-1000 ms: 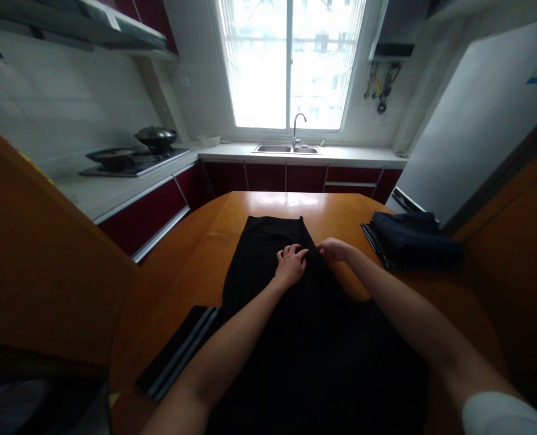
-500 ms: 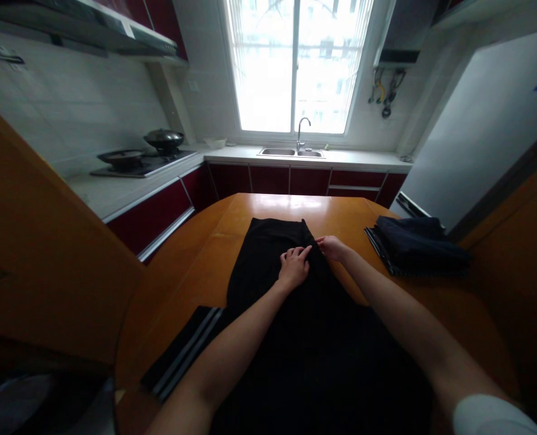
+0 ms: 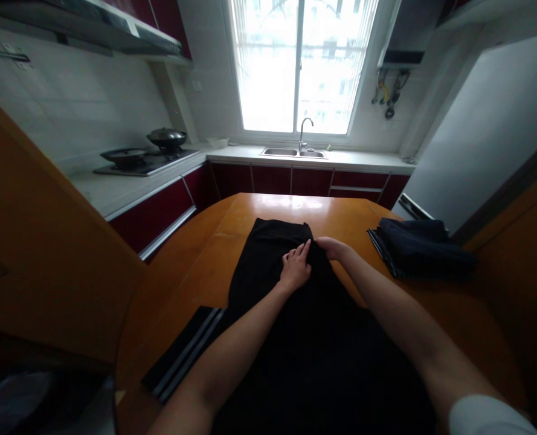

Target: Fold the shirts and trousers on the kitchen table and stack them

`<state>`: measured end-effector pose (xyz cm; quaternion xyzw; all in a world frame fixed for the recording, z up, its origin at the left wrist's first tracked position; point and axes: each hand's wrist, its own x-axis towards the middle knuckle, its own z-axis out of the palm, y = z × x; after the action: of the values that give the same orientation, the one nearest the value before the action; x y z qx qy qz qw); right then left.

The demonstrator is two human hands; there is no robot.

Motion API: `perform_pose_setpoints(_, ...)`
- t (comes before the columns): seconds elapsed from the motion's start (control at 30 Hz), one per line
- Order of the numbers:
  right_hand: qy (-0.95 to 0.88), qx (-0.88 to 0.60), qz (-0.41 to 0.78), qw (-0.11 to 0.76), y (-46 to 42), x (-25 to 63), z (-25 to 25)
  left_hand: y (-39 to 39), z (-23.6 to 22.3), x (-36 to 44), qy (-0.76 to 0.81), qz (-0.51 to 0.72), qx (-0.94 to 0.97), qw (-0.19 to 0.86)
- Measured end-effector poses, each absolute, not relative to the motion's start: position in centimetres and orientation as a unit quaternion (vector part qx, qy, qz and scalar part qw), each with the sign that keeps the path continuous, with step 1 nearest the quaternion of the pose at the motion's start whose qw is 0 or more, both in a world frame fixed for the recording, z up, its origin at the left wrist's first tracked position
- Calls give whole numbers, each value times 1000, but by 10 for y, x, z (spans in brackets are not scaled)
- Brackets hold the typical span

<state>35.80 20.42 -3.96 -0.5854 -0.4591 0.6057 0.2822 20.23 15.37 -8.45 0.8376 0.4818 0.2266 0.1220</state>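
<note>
A black garment (image 3: 268,266) lies spread lengthwise on a round wooden table (image 3: 196,266), its narrow end pointing away from me. My left hand (image 3: 295,266) rests flat on the cloth near that far end, fingers apart. At the garment's right edge my right hand (image 3: 334,248) pinches the fabric, touching the left fingertips. A piece with white stripes (image 3: 184,353) sticks out from under the garment at the near left.
A folded dark garment with striped edge (image 3: 420,254) lies on the table's right side. Beyond the table stand red cabinets, a sink (image 3: 293,152) under a window, and a stove with pans (image 3: 141,158) at left. A white fridge (image 3: 481,133) is at right.
Both hands have slid slightly toward the garment's far end, and the left fingers have stretched forward to meet the right hand. The view shifted a little.
</note>
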Motion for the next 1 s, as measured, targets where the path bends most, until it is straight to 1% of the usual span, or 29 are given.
perform_pose_setpoints(0.1,-429,-552,633,332,208,357,-41,155,-85,203,484,227,836,121)
perform_pose_setpoints(0.23,-399,-533,596,448,215,360,-45,156,-84,202,482,219,840,118)
perform_pose_setpoints(0.4,-358,-569,463,577,232,369,-52,155,-84,201,468,225,847,116)
perform_pose_setpoints(0.53,-351,-611,318,634,249,389,-49,155,-84,201,466,233,846,108)
perform_pose_setpoints(0.6,-368,-630,253,635,252,404,-45,154,-84,201,476,225,843,110)
perform_pose_setpoints(0.7,-421,-655,176,602,250,429,-39,154,-84,201,482,209,844,109)
perform_pose_setpoints(0.83,-487,-702,127,505,237,456,-45,155,-84,202,480,201,849,95)
perform_pose_setpoints(1.0,-490,-776,95,385,220,473,-63,155,-84,202,478,184,855,88)
